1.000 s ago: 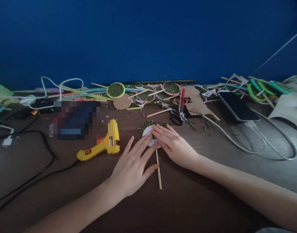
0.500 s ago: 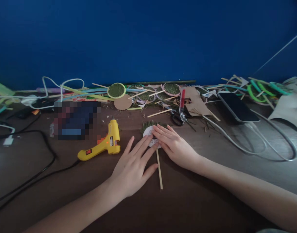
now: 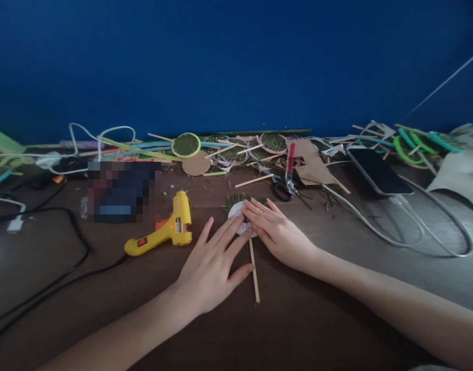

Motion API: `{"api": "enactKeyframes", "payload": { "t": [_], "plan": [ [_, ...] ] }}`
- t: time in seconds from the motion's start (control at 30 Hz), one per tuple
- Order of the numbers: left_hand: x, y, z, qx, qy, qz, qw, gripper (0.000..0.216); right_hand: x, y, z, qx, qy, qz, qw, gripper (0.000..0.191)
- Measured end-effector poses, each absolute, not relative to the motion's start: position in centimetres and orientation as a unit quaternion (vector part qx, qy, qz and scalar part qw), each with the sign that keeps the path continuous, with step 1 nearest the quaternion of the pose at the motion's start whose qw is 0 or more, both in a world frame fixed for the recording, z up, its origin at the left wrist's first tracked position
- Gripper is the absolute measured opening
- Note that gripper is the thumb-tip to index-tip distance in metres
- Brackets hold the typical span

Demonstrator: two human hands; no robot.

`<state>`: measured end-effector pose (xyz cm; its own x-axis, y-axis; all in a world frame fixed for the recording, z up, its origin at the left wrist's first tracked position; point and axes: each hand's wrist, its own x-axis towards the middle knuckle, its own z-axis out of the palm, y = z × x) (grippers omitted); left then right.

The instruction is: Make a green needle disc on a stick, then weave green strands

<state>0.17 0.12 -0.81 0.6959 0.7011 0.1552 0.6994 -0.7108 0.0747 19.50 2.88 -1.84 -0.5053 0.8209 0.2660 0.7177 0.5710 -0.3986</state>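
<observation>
A white patterned paper disc (image 3: 235, 210) lies on the table in front of me, over a piece of woven green leaf (image 3: 236, 198) whose edge shows behind it. From under the disc a thin wooden stick (image 3: 254, 278) runs toward me. My left hand (image 3: 215, 260) is open, its fingertips flat on the disc and its thumb beside the stick. My right hand (image 3: 280, 234) presses the disc's right side with stretched fingers, which hide part of it. Left of my hands lies a yellow glue gun (image 3: 174, 226) with its nozzle pointing away.
Behind are scissors (image 3: 281, 189), a loose stick (image 3: 254, 180), a cardboard disc (image 3: 196, 163) and several rimmed woven discs such as the yellow-edged one (image 3: 186, 145). A phone (image 3: 378, 170) with a cable lies at right. A black cord (image 3: 77, 278) crosses the left side.
Both hands stay pressed on the paper disc with almost no movement. My left thumb has shifted very slightly at the stick.
</observation>
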Motion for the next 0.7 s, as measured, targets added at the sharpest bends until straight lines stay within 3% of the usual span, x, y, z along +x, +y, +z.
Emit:
{"api": "enactKeyframes", "payload": {
  "t": [0.23,0.5,0.7],
  "plan": [
    [0.20,0.08,-0.63,0.914,0.389,0.114,0.019,0.045,19.67,2.69,-1.47,-0.425,-0.872,0.110,0.216,0.042],
    [0.17,0.10,-0.85,0.920,0.380,0.094,0.004,0.054,19.42,2.72,-1.89,-0.444,-0.864,0.099,0.215,0.042],
    [0.20,0.03,-0.72,0.918,0.381,0.112,0.014,0.048,19.54,2.64,-1.36,-0.434,-0.870,0.081,0.219,0.039]
  ]
}}
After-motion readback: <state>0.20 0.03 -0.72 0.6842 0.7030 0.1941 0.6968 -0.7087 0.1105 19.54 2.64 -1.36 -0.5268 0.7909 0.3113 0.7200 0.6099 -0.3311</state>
